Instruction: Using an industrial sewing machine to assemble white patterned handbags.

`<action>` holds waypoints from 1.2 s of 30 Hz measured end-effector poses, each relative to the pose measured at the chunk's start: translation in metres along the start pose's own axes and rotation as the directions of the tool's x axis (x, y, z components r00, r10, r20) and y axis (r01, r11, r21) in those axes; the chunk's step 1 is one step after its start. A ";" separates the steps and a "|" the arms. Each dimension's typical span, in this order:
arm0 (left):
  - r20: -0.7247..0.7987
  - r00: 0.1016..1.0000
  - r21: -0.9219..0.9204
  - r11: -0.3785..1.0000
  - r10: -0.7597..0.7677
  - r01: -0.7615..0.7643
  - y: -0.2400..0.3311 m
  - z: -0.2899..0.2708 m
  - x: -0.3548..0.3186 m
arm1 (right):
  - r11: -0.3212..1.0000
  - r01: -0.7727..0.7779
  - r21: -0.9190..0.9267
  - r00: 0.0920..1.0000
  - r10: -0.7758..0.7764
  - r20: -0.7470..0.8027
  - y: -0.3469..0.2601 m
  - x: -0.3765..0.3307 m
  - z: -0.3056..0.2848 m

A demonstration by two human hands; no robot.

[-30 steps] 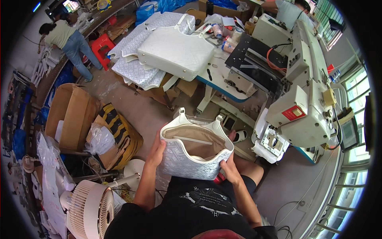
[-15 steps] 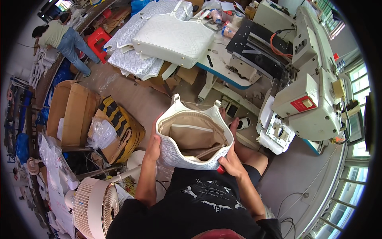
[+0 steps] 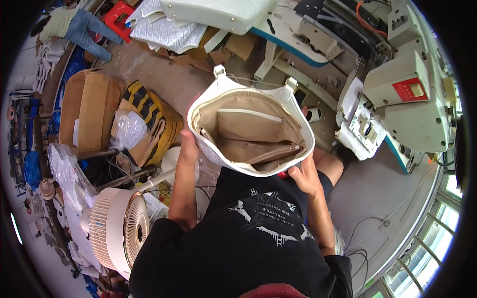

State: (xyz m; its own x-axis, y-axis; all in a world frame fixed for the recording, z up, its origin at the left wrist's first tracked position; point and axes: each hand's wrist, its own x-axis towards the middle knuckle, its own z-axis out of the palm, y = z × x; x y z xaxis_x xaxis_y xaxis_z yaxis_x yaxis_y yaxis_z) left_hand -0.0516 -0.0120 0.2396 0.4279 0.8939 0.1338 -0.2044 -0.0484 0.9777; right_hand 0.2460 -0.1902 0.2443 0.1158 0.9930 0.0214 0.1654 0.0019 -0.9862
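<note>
1. Currently, my left hand (image 3: 189, 149) and right hand (image 3: 307, 178) are clamped on opposite sides of the white handbag (image 3: 251, 124), held before my black T-shirt (image 3: 231, 238) with its zip undone.
2. Both thumbs show against the handbag's sides; the other fingers are mostly hidden behind it, so I cannot tell how they are spread.
3. Inside the handbag, beige lining (image 3: 231, 149) shows, its lowest folds shadowed.
4. Beyond the handbag stands a white worktable (image 3: 285, 27), carrying another pale bag (image 3: 218, 14) cut off by the upper edge.
5. Right of the handbag, an industrial sewing machine (image 3: 415, 119) runs into the dark rim, above grey floor (image 3: 360, 198).
6. Left of the handbag sit an open carton (image 3: 99, 111) and, nearer me, a fan (image 3: 107, 231).
7. Far left beyond the handbag, a co-worker (image 3: 82, 30) bends, hands hard to make out.
</note>
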 end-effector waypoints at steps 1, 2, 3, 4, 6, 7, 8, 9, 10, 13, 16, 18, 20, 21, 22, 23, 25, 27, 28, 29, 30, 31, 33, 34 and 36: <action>-0.004 1.000 0.004 1.000 -0.008 0.008 -0.001 -0.001 -0.002 | 1.000 -0.006 0.006 1.000 0.006 0.005 -0.003 0.002 0.002; -0.013 1.000 0.002 1.000 -0.011 0.011 -0.002 -0.001 -0.003 | 1.000 -0.022 0.008 1.000 0.022 0.003 -0.010 0.003 0.003; -0.020 1.000 0.000 1.000 -0.012 0.012 -0.002 -0.002 -0.005 | 0.999 -0.037 0.009 0.999 0.037 0.000 -0.018 0.005 0.005; -0.024 1.000 -0.006 1.000 -0.012 0.012 -0.003 -0.002 -0.006 | 0.999 -0.050 0.007 0.999 0.050 -0.006 -0.021 0.006 0.005; -0.027 0.999 -0.019 0.999 -0.030 0.030 -0.008 -0.005 -0.012 | 0.998 -0.053 0.025 0.999 0.053 0.009 -0.017 0.005 0.004; -0.030 0.998 -0.032 0.998 -0.047 0.046 -0.011 -0.008 -0.015 | 0.998 -0.055 0.042 0.998 0.054 0.025 -0.014 0.005 0.002; -0.033 0.997 -0.046 0.997 -0.064 0.062 -0.012 -0.010 -0.016 | 0.997 -0.057 0.058 0.998 0.054 0.041 -0.013 0.006 0.001; -0.029 0.997 -0.050 0.997 -0.066 0.064 -0.012 -0.011 -0.017 | 0.997 -0.059 0.056 0.998 0.057 0.036 -0.015 0.007 0.001; -0.032 0.995 -0.013 0.996 -0.089 0.089 -0.012 -0.012 -0.017 | 0.996 -0.034 0.081 0.999 0.032 0.028 -0.019 0.010 0.001; -0.029 0.990 0.046 0.989 -0.140 0.142 -0.008 -0.009 -0.015 | 0.993 0.008 0.118 1.000 -0.008 -0.002 -0.021 0.017 0.000; -0.001 0.993 0.064 0.991 -0.115 0.115 0.005 0.007 -0.004 | 0.995 0.050 0.086 0.996 -0.044 -0.072 0.003 0.016 -0.003; -0.012 0.998 0.085 0.994 -0.065 0.066 0.009 0.016 0.001 | 0.993 0.014 0.120 0.993 0.001 -0.118 0.005 0.016 -0.003; -0.015 0.999 0.094 0.994 -0.045 0.046 0.013 0.021 0.003 | 0.977 -0.033 0.212 0.981 0.072 -0.178 0.005 0.015 0.001; -0.026 0.999 0.071 0.997 -0.038 0.039 0.014 0.025 0.004 | 0.977 -0.038 0.210 0.980 0.078 -0.184 0.003 0.011 -0.001; -0.037 0.999 0.049 0.998 -0.030 0.032 0.015 0.027 0.003 | 0.973 -0.052 0.226 0.981 0.092 -0.171 0.001 0.007 -0.003; -0.050 0.998 0.028 0.999 -0.023 0.024 0.015 0.029 0.002 | 0.968 -0.065 0.242 0.982 0.106 -0.158 -0.002 0.003 -0.006; -0.046 0.999 0.030 0.999 -0.027 0.029 0.010 0.027 0.002 | 0.964 -0.075 0.256 0.982 0.116 -0.147 -0.002 -0.001 -0.007; -0.046 0.998 0.041 0.999 -0.034 0.036 0.006 0.024 0.001 | 0.970 -0.025 0.242 0.983 0.068 -0.173 0.005 -0.005 -0.004; -0.045 0.998 0.040 0.999 -0.035 0.037 0.005 0.023 0.000 | 0.972 0.000 0.235 0.982 0.045 -0.184 0.009 -0.006 -0.003; -0.038 0.999 0.058 0.998 -0.029 0.031 0.008 0.024 -0.002 | 0.972 -0.005 0.237 0.982 0.049 -0.183 0.015 -0.011 -0.001; -0.032 0.999 0.076 0.997 -0.024 0.026 0.011 0.025 -0.004 | 0.975 -0.002 0.220 0.982 0.043 -0.184 0.019 -0.014 -0.001; -0.026 0.999 0.095 0.995 -0.019 0.021 0.012 0.025 -0.007 | 0.979 0.001 0.205 0.982 0.037 -0.184 0.024 -0.018 -0.001; -0.015 1.000 0.105 0.994 -0.011 0.013 0.007 0.024 -0.008 | 0.981 -0.001 0.195 0.983 0.037 -0.180 0.030 -0.028 -0.003; 0.000 1.000 0.114 0.993 0.005 -0.005 0.003 0.023 -0.006 | 0.979 -0.017 0.205 0.984 0.054 -0.172 0.027 -0.030 -0.004; 0.015 1.000 0.126 0.992 0.023 -0.024 0.002 0.021 -0.009 | 0.974 -0.047 0.223 0.984 0.084 -0.158 0.022 -0.034 -0.005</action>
State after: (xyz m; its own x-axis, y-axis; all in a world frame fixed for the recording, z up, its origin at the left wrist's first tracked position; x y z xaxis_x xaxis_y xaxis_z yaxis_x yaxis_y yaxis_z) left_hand -0.0373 -0.0290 0.2438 0.4364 0.8857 0.1583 -0.1025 -0.1258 0.9867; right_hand 0.2508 -0.2248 0.2225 0.2827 0.9586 -0.0356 -0.0629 -0.0185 -0.9979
